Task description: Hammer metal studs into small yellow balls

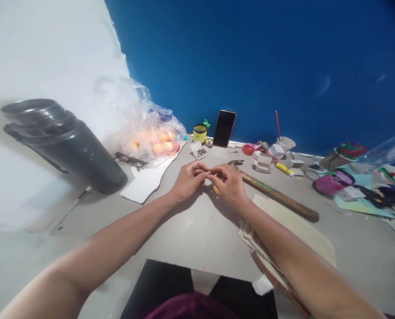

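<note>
Over the middle of the grey table (191, 239), my left hand (191, 179) and my right hand (228, 182) meet at the fingertips. Both are closed in a pinch around something tiny and pale that I cannot make out. Below my right hand's fingers lies a small orange-yellow thing (216, 189). A hammer (277, 195) with a wooden handle rests to the right of my right hand, its claw head just behind it. Beyond my hands stands a small open white box (198, 150) with small metallic pieces inside.
A large dark flask (74, 146) stands at the left. Behind are a plastic bag of orange items (157, 139), glasses (131, 159), a phone (224, 128) and a yellow cup (199, 133). A beige cloth (297, 230) lies under my right forearm; small boxes, a yellow tube (284, 169) and clutter fill the right.
</note>
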A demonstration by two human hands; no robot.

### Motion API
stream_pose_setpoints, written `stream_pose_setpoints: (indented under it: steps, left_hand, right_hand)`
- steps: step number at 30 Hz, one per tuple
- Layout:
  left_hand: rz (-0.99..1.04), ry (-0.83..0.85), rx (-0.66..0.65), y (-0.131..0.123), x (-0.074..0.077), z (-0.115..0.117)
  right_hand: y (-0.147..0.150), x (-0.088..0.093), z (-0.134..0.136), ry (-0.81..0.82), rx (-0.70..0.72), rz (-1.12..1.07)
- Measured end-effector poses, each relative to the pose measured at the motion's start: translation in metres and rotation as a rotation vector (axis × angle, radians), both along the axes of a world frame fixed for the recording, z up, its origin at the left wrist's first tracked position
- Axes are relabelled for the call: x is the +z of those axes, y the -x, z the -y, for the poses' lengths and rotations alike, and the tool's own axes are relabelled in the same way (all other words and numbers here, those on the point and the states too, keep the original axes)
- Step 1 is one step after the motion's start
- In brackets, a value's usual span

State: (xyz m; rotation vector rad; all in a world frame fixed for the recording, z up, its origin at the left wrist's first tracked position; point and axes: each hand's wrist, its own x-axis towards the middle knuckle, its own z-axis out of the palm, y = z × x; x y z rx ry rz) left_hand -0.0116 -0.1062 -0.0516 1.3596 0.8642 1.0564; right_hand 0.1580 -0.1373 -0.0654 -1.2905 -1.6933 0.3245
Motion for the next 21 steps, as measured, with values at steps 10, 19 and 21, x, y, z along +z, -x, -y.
stream_pose_setpoints:
  steps: [10,19,21]
  left_hand:
    - [-0.270,-0.275,-0.032,-0.008,-0.004,0.013]
    - [-0.168,-0.153,-0.361,-0.022,-0.016,0.025]
    - [-0.035,0.028,-0.274,-0.014,-0.014,0.015]
  right_hand:
    - [-0.026,0.004,-0.016,0.112,-0.054,-0.199]
    - [-0.037,0.003,-0.028,0.256,-0.058,-0.601]
    - [-0.035,0.001,-0.028,0.301,-0.028,-0.682]
